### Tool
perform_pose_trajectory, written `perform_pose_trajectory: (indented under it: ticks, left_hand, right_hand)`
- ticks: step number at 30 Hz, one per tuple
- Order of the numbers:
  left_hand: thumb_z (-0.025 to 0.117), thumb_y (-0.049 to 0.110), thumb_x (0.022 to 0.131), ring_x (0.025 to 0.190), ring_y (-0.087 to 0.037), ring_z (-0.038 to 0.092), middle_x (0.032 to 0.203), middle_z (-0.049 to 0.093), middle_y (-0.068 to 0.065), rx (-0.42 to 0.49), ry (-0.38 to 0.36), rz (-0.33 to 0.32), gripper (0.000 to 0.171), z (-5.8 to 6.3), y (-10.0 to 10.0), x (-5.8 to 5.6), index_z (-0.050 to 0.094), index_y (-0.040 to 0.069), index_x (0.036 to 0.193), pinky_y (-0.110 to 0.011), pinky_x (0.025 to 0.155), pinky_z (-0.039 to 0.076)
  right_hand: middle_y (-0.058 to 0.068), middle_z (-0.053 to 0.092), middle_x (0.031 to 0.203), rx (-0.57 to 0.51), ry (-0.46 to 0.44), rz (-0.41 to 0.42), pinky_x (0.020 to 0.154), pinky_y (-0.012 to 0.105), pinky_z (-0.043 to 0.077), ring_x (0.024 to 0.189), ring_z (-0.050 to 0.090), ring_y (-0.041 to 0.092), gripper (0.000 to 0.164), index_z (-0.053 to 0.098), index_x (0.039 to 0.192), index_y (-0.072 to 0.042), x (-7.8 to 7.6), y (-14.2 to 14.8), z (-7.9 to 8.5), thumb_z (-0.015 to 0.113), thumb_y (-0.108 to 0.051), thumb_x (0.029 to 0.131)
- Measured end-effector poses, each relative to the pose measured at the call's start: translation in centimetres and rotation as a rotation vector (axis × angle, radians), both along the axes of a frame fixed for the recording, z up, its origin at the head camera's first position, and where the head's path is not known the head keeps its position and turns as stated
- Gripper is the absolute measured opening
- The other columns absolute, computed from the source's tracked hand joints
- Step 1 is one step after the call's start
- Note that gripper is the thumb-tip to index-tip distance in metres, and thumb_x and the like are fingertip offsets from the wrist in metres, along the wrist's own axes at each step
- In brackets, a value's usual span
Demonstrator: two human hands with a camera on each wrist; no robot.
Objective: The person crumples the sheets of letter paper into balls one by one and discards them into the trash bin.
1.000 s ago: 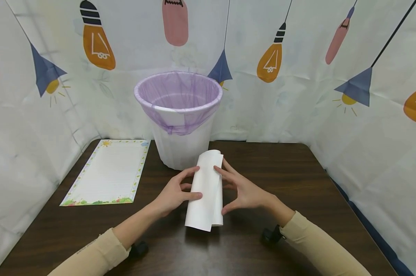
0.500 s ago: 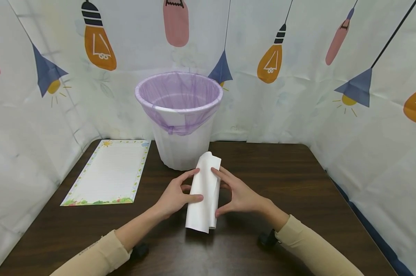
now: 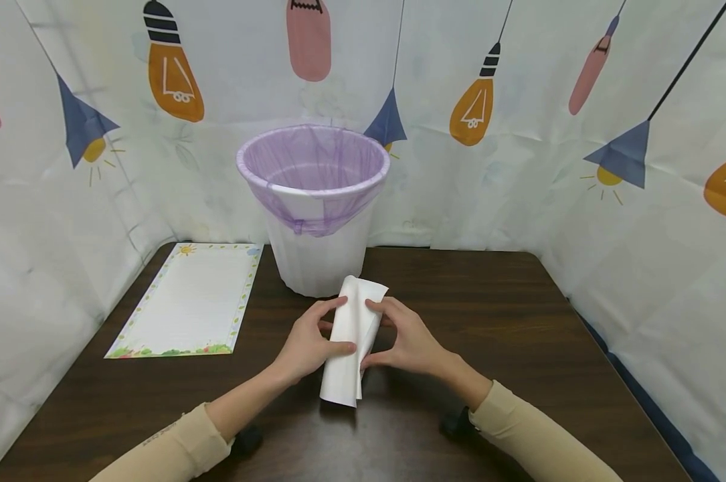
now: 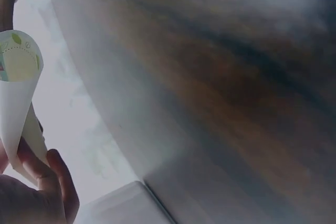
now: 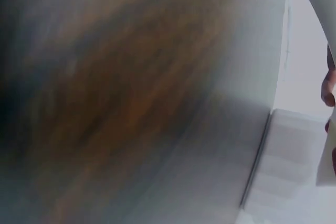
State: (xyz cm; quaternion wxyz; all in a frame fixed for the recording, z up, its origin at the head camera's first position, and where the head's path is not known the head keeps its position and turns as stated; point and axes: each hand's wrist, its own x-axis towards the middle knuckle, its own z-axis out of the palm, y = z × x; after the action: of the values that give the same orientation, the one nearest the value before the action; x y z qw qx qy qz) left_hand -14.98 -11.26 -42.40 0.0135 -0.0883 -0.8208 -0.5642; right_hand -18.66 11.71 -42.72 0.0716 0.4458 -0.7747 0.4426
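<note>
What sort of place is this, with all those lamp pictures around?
Probably a screened-off indoor work corner: white cloth printed with lamps and bulbs hangs behind and beside a dark table, on which stands a bin with a purple liner.

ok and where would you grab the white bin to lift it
Probably by the rim of the white bin, at left and right, from above: the wall flares up to it, and the rolled paper is in front. The purple liner folds over it, so grip firmly.
</note>
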Motion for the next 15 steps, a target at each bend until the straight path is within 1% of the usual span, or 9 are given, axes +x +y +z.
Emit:
perform_pose_trajectory:
  ticks: [4,9,12,15]
  left_hand:
    - [0.092,0.002,0.072,0.099,-0.028,0.067,0.135,0.059,-0.004,-0.044,0.039,0.009,0.082,0.13,0.24,0.11,0.058,0.01,0.146,-0.034,0.07,0.06]
    - [0.089,-0.001,0.073,0.097,-0.026,0.067,0.131,0.061,-0.003,-0.027,0.049,0.007,0.078,0.19,0.43,0.29,0.06,0.011,0.145,-0.033,0.068,0.06]
    - [0.088,-0.001,0.076,0.097,-0.025,0.068,0.131,0.061,-0.004,0.005,0.047,-0.015,0.075,0.28,0.38,0.36,0.06,0.012,0.145,-0.032,0.068,0.06]
    - [0.086,0.003,0.082,0.101,-0.026,0.068,0.136,0.059,-0.008,0.064,0.034,-0.076,0.073,0.43,-0.02,0.34,0.057,0.014,0.147,-0.033,0.071,0.06]
  right_hand:
    - [0.011,0.058,0.124,-0.05,0.049,-0.03,0.087,0.038,0.058,0.115,0.06,0.024,0.088,0.058,0.134,0.005,-0.08,-0.37,-0.27,0.102,-0.018,0.061]
    - [0.011,0.062,0.113,-0.116,0.11,-0.034,0.083,0.03,0.058,0.106,0.066,0.025,0.07,0.065,0.123,0.004,-0.25,-0.63,-0.39,0.098,-0.01,0.064]
    - [0.013,0.063,0.107,-0.156,0.098,-0.04,0.08,0.028,0.059,0.099,0.069,0.027,0.062,0.067,0.118,0.005,-0.25,-0.65,-0.34,0.096,-0.002,0.064]
    - [0.014,0.065,0.1,-0.198,0.061,-0.073,0.075,0.031,0.061,0.09,0.071,0.029,0.054,0.069,0.112,0.006,-0.15,-0.63,-0.15,0.094,0.005,0.064]
